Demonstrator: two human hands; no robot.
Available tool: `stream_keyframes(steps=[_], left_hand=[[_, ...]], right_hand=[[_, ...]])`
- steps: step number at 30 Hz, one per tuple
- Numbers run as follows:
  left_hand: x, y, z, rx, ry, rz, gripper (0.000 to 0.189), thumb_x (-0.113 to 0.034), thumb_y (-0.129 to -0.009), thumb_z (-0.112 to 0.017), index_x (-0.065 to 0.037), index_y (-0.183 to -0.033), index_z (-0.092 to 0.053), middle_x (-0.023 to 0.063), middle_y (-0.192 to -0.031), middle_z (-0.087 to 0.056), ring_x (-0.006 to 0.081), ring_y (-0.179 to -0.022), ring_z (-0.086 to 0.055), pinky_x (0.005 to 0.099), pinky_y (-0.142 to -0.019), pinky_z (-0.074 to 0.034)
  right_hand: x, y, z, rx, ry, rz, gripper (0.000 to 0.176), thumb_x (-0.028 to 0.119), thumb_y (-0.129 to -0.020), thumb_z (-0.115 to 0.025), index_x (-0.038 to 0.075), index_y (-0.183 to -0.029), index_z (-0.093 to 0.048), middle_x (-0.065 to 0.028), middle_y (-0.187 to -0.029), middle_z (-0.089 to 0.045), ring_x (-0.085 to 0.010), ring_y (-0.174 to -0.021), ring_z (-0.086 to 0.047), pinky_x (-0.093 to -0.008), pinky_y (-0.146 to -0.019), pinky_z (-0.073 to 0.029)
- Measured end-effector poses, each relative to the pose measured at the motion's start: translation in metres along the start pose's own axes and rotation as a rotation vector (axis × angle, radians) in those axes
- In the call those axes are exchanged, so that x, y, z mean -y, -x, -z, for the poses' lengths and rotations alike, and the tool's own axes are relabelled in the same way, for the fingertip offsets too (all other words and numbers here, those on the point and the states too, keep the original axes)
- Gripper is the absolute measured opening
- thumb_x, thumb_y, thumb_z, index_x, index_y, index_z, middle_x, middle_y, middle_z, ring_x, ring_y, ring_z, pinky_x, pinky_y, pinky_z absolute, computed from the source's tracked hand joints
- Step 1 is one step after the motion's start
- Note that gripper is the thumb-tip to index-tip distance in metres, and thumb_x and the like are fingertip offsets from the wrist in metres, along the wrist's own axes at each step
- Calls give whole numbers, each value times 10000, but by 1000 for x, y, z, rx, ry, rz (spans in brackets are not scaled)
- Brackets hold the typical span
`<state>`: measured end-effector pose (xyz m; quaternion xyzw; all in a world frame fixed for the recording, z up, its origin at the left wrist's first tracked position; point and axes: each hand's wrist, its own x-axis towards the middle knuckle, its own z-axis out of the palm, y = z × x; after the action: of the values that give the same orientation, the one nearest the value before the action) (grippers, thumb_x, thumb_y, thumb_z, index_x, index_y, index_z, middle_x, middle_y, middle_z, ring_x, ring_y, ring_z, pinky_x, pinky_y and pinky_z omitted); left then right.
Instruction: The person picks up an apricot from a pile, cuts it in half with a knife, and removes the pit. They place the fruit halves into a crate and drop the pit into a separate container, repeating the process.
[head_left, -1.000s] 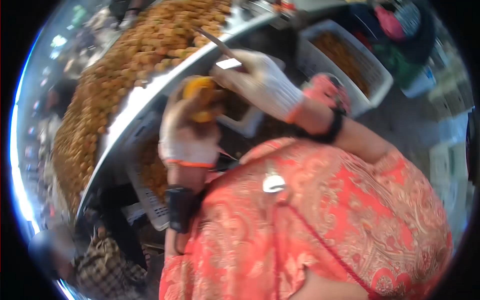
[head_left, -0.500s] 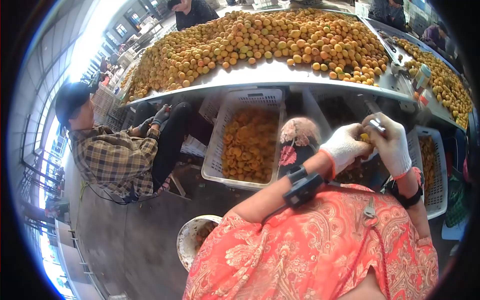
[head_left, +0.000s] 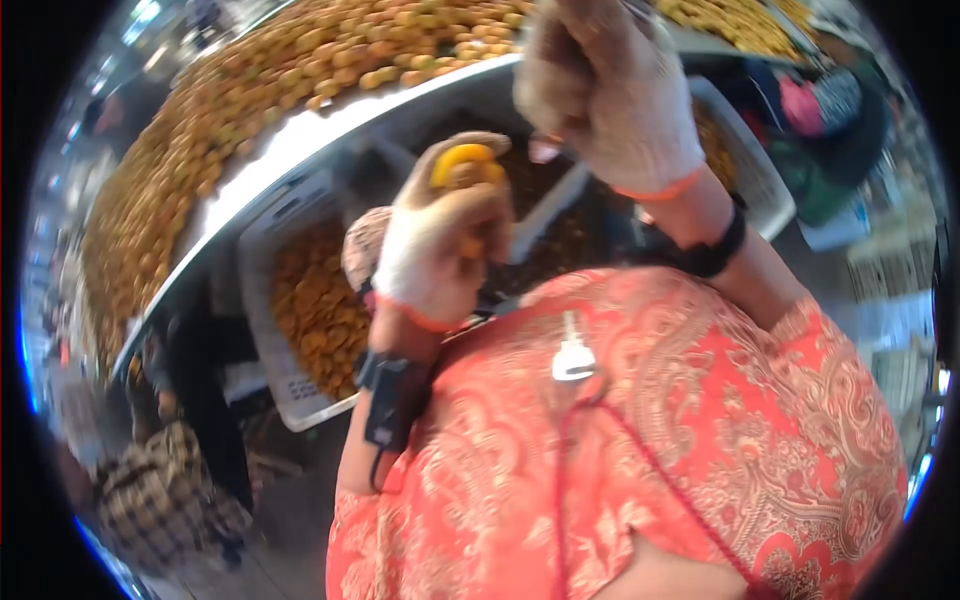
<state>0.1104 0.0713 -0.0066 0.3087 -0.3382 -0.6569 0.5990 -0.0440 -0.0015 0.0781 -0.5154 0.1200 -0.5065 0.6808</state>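
One yellow fruit [head_left: 468, 156] sits in the curled left hand [head_left: 438, 230], probably for steadiness; right hand [head_left: 615, 100] looks curled too, can't tell around what.

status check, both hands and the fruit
Left hand gripping orange fruit. Right hand at picture's top edge, grip unclear. Nothing visibly between them.

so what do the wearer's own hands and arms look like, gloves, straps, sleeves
The left hand and right hand wear white gloves with orange cuff edges. The left arm carries a boxy black device with a dark cable; the right arm has a black band. The coral sleeves are patterned. Blur hides finger detail.
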Motion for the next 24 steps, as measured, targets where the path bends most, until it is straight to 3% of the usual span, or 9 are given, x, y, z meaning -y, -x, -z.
stream_keyframes(steps=[2,5,7,8,10,12,13,14,24], left_hand=[[4,0,-2,19,59,24,322,-31,-868,-612,3,-1186,-575,70,-824,-585,134,-548,-529,248,-485,-436],[-4,5,-15,-54,26,50,329,-65,-867,-634,-7,-1181,-553,62,-790,-538,138,-573,-488,262,-497,-388],[-7,5,-21,-61,8,44,327,-100,-889,-634,13,-1186,-556,77,-795,-562,145,-553,-512,261,-485,-405],[-10,5,-26,-67,6,62,280,-82,-878,-633,-20,-1139,-553,54,-767,-529,137,-550,-478,258,-470,-369],[-6,5,-31,-62,0,85,241,-64,-866,-632,-54,-1093,-551,31,-739,-495,129,-546,-443,255,-455,-333],[-3,6,-31,16,22,106,199,-91,-884,-615,-59,-1066,-543,24,-711,-464,121,-526,-424,249,-438,-313],[-1,5,-31,35,52,111,333,-102,-892,-632,13,-1191,-542,62,-732,-518,133,-525,-451,256,-450,-339],[2,6,-34,41,50,117,333,-102,-892,-632,13,-1191,-542,62,-732,-518,133,-525,-451,256,-450,-339],[13,-4,-53,88,354,301,128,-82,-923,-621,-105,-1028,-551,-5,-701,-417,113,-518,-364,244,-451,-282]], right_hand=[[7,-2,-12,-149,-68,5,339,379,-973,-646,77,-830,-587,-16,-611,-528,-118,-434,-500,-262,-374,-391],[-8,-9,3,-44,-275,-69,312,354,-963,-661,53,-901,-616,-25,-654,-573,-120,-454,-522,-255,-378,-395],[-13,-19,2,3,-227,93,377,267,-980,-639,21,-1264,-613,-48,-736,-649,-145,-496,-563,-288,-407,-440],[-7,-17,-2,-4,-223,96,377,267,-980,-639,21,-1264,-613,-48,-736,-649,-145,-496,-563,-288,-407,-440],[2,-2,-13,-128,-60,53,318,347,-924,-704,70,-792,-621,-20,-607,-581,-91,-421,-493,-244,-369,-372],[5,2,-13,-144,-143,65,241,283,-900,-742,67,-836,-655,-27,-619,-599,-82,-423,-500,-235,-364,-366],[6,3,-12,-138,-134,88,236,285,-897,-746,66,-849,-671,-28,-623,-605,-80,-428,-506,-232,-367,-368],[7,4,-11,-131,-125,109,233,288,-894,-749,65,-862,-688,-29,-628,-612,-79,-433,-513,-228,-369,-369],[10,13,6,-136,-14,216,310,302,-879,-762,65,-716,-646,38,-591,-542,-32,-503,-477,-210,-448,-352]])
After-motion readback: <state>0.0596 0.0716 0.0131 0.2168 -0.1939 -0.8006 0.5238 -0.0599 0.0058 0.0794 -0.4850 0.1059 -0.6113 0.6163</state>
